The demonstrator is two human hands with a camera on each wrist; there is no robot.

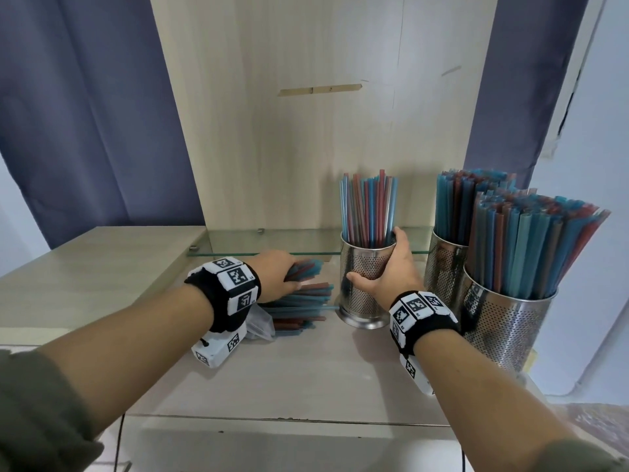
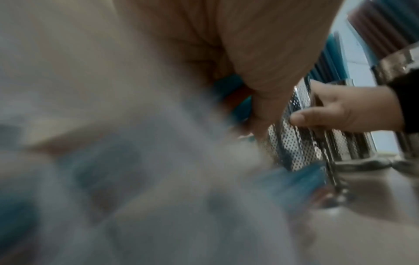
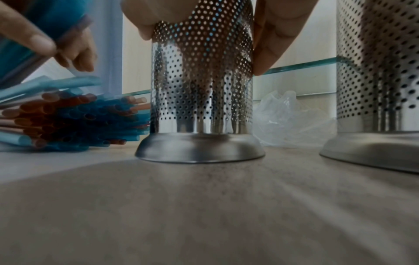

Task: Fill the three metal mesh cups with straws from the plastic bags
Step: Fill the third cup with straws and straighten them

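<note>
Straws (image 1: pixel 301 298) lie heaped at centre frame, spilling from a plastic bag (image 1: pixel 260 323); my left hand (image 1: pixel 277 272) grasps a bunch off the top. My right hand (image 1: pixel 388 270) wraps the half-filled middle cup (image 1: pixel 364 294), beside the heap. Two packed cups (image 1: pixel 503 321) crowd the right edge, a glass shelf (image 1: pixel 272 241) behind

This looks like a service corner of a café or drink shop, though a home cannot be ruled out. Three perforated steel cups (image 1: pixel 366 277) packed with blue and red straws (image 1: pixel 369 207) stand on a pale laminate counter (image 1: pixel 272 379), more straws (image 3: pixel 75 114) lie loose in a pile, and a crumpled plastic bag (image 3: pixel 292 118) sits behind. A glass shelf (image 1: pixel 272 241), a wood-look back panel (image 1: pixel 306 114) and blue curtains (image 1: pixel 85 114) frame the spot.
</note>
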